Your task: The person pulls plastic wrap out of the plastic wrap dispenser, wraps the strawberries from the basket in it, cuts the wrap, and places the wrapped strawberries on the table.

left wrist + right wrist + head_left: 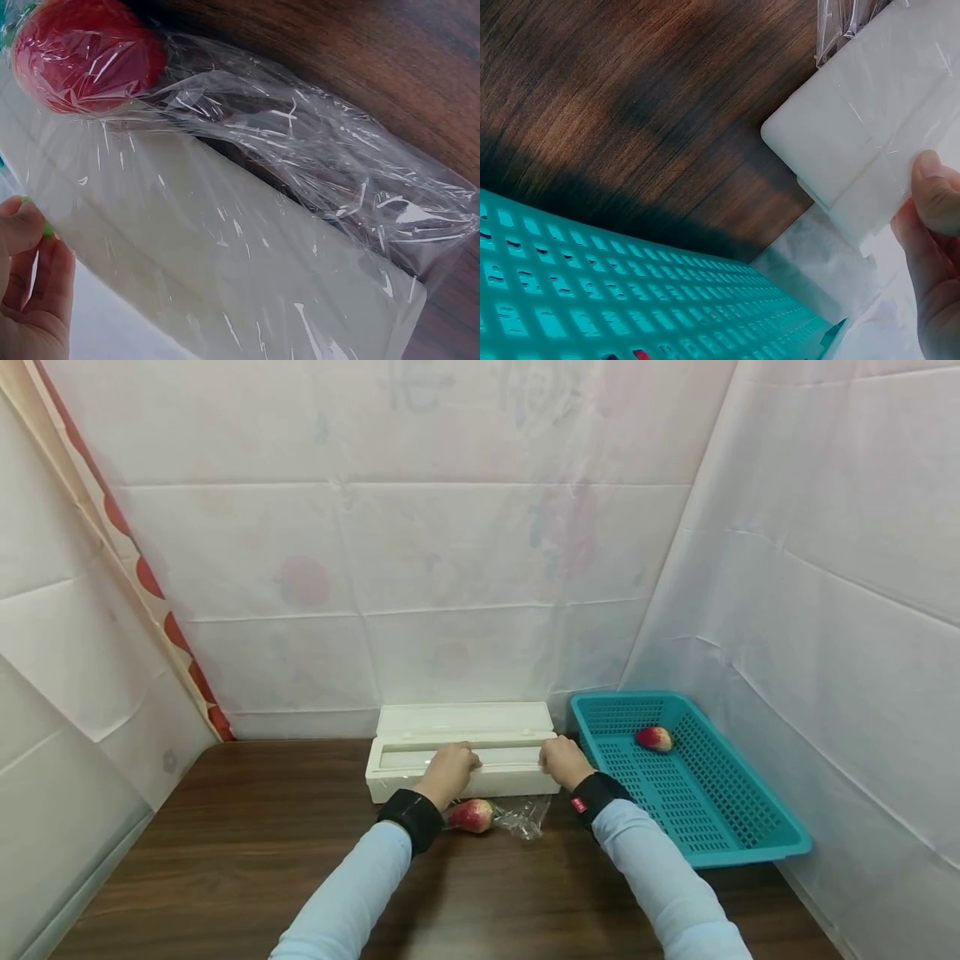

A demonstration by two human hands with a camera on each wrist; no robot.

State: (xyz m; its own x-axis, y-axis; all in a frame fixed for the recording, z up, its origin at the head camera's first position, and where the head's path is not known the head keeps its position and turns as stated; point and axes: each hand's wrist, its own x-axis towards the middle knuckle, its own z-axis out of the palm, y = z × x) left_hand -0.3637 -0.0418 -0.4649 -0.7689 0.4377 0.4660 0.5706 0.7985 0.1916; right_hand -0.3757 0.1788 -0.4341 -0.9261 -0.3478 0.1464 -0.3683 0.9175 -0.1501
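Now, left to right:
Dispenser: a white cling-film box (461,760) with its lid open sits mid-counter near the far wall; a sheet of film (300,195) is drawn from it toward the near side.
Left hand (448,772): rests on the box's front edge, grip narrow, fingers curled over the film.
Wrapped fruit: a red fruit (470,816) lies just near of the box, under the film, between the two wrists.
Right hand (564,762): at the box's right end, fingers pinching its edge and film.
Basket: a teal slotted basket (750,839) stands right of the box, holding one red fruit (655,738) at its far end.
Counter: dark wood (225,860).
Room: white sheets hang on all sides.
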